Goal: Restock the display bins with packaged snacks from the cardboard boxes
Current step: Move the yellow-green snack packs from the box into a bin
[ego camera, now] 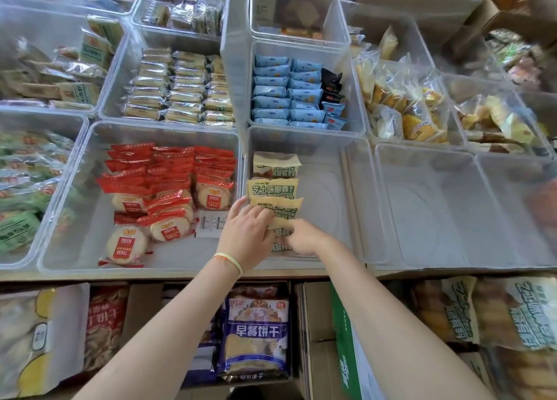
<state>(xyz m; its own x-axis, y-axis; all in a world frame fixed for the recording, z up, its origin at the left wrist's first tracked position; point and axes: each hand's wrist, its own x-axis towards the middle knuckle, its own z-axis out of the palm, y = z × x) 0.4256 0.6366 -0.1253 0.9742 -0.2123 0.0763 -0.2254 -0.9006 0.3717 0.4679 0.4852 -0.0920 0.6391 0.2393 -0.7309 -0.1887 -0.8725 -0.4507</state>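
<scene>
Clear plastic display bins crowd the shelf, most of them part-filled with wrapped snacks, and under the shelf edge sit cardboard boxes (316, 339) of bagged stock. Both hands work in the clear bin (355, 195) at the middle of the front row, where a single column of yellow snack packs (274, 188) runs along its left wall, overlapping like shingles.

The left hand (245, 234) lies palm-down on the near packs, fingers fairly straight and spread, pressing rather than grasping; its fingertips (241, 202) reach the third pack from the back. The right hand (304, 238) has its fingers curled onto the nearest pack, just beside the left fingers (whether it truly pinches the wrapper or only pushes it I cannot tell, since the fingertips are hidden). Both forearms reach up and forward from the bottom of the view, wrists nearly level; a thin band circles the left wrist.

To do this step well, I judge the left fingers should hold the column flat while the right slides the new pack snug under them, printed face up, edges squared to the wall. Beyond the right fingers the bin floor is bare, so a second column can go there.
</scene>
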